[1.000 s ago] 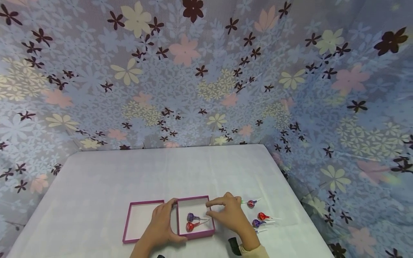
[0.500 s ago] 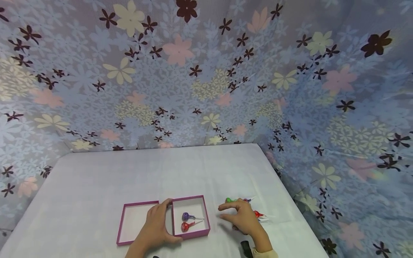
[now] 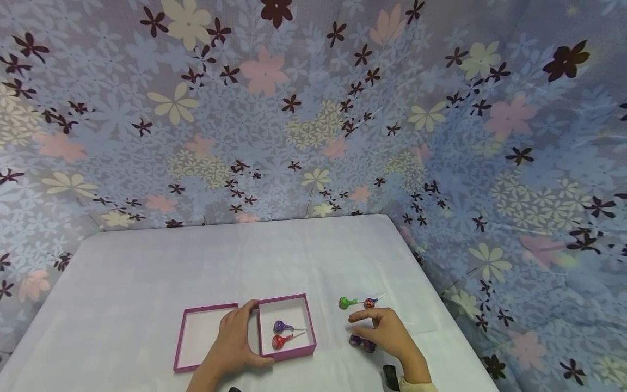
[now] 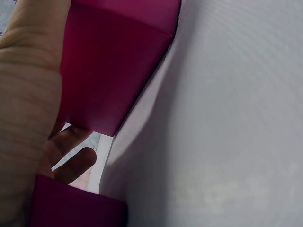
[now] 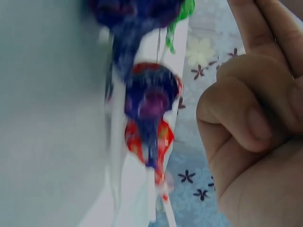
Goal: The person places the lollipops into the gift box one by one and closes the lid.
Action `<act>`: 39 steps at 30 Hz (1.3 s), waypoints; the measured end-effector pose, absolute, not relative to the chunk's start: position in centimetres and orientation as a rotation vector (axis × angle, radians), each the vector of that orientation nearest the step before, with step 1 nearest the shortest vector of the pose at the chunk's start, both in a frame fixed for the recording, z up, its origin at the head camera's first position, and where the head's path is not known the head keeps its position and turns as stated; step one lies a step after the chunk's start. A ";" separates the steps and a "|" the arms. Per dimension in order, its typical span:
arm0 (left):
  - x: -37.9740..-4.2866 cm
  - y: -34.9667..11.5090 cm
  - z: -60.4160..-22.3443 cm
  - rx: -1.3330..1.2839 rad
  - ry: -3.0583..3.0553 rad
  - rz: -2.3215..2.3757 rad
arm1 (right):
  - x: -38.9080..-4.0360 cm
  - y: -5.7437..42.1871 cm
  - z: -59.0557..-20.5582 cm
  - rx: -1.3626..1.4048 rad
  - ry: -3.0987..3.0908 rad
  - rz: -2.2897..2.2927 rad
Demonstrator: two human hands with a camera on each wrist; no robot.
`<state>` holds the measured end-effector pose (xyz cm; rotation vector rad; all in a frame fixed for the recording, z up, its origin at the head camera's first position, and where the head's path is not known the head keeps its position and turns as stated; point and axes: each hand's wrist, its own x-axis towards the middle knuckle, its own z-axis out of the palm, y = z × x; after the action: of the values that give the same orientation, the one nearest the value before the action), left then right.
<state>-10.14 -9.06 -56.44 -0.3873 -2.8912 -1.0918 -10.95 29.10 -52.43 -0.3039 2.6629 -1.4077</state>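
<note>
My left hand (image 3: 231, 342) grips the left side of an open magenta-edged box (image 3: 294, 355), thumb at its near corner and fingers at its far one. A purple lollipop (image 3: 279, 326) and a red lollipop (image 3: 278, 342) lie inside, sticks pointing right. My right hand (image 3: 392, 335) hovers over the loose lollipops, thumb and index finger apart with nothing between them. Below its fingertips lie dark purple lollipops (image 3: 355, 341). The right wrist view shows another red lollipop (image 5: 163, 135) behind a purple-blue one (image 5: 151, 97); the hand hides it in the head view.
Left of the box lies a matching shallow magenta-edged tray or lid (image 3: 182, 340), partly behind the left hand. A green lollipop (image 3: 344, 302) and a red-and-blue lollipop (image 3: 369, 303) lie beyond the right hand. A floral cloth (image 3: 274, 136) hangs behind the white table (image 3: 220, 261).
My right hand has moved from the box's right edge rightward to the loose lollipops. The left hand stays on the box. The head view has shifted slightly.
</note>
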 end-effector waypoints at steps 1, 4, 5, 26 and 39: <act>-10.1 -9.1 -56.4 -0.389 -2.892 -1.093 | -10.8 29.4 -52.5 -0.298 2.651 -1.410; -10.1 -9.1 -56.4 -0.388 -2.896 -1.087 | -10.5 30.1 -52.6 -0.256 2.624 -1.404; -10.1 -9.1 -56.4 -0.387 -2.898 -1.086 | -10.4 30.4 -52.7 -0.241 2.615 -1.406; -10.1 -9.0 -56.4 -0.392 -2.905 -1.078 | -9.5 32.2 -53.2 -0.164 2.613 -1.353; -10.1 -9.0 -56.3 -0.425 -2.897 -1.032 | -9.3 32.7 -53.6 -0.118 2.595 -1.315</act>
<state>-10.08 -9.00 -56.26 -0.4250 -2.8968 -1.0322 -9.31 32.71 -53.56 -0.1179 2.5946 -1.3150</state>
